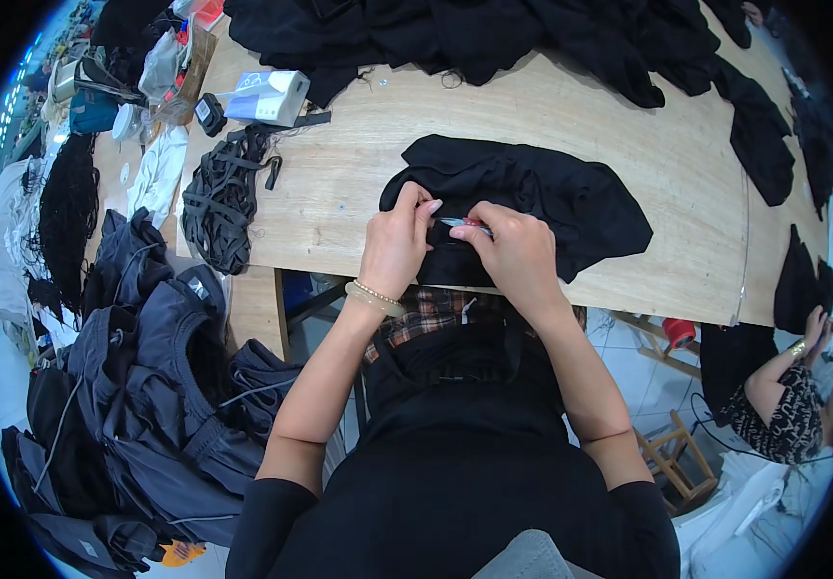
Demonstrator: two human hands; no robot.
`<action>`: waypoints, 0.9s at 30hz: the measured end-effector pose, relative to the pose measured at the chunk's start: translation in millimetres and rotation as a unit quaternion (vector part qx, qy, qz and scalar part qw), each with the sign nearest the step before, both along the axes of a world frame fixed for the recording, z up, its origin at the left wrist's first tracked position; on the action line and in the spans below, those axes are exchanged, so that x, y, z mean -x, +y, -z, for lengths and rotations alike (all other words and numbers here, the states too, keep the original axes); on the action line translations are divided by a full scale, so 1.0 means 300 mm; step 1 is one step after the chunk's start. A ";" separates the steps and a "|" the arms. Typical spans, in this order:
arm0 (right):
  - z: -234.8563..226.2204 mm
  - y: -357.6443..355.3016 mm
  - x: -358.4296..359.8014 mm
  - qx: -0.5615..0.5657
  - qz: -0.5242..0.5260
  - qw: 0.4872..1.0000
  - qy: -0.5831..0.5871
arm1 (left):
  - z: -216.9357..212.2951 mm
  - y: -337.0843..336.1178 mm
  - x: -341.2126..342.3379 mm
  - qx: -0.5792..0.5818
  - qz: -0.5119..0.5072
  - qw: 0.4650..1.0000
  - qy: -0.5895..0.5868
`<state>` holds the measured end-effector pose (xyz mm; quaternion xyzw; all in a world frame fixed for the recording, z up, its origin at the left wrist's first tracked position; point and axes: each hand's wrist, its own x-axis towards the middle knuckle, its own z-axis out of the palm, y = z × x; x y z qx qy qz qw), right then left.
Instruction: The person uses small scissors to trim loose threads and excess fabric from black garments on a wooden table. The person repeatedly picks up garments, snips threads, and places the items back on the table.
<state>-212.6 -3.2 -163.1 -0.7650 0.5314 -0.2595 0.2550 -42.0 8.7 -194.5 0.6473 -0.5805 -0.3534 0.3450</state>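
A black garment [542, 198] lies bunched on the wooden table [358, 164] right in front of me. My left hand [395, 243] pinches the near edge of the fabric, with a bead bracelet on its wrist. My right hand [516, 253] is closed on a small thread snipper [462, 224] with a pale blue and red handle, its tip against the cloth between my hands. Both hands rest at the table's near edge.
Black garments [493, 34] are heaped along the table's far side. A bundle of black straps [223, 198], a white box [272, 95] and clutter lie left. Dark grey garments [146, 386] pile at my left. Another person [788, 405] sits lower right.
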 end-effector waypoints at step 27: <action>0.008 -0.002 0.026 -0.016 0.030 0.999 -0.020 | 0.026 -0.006 0.014 0.022 -0.013 1.000 -0.014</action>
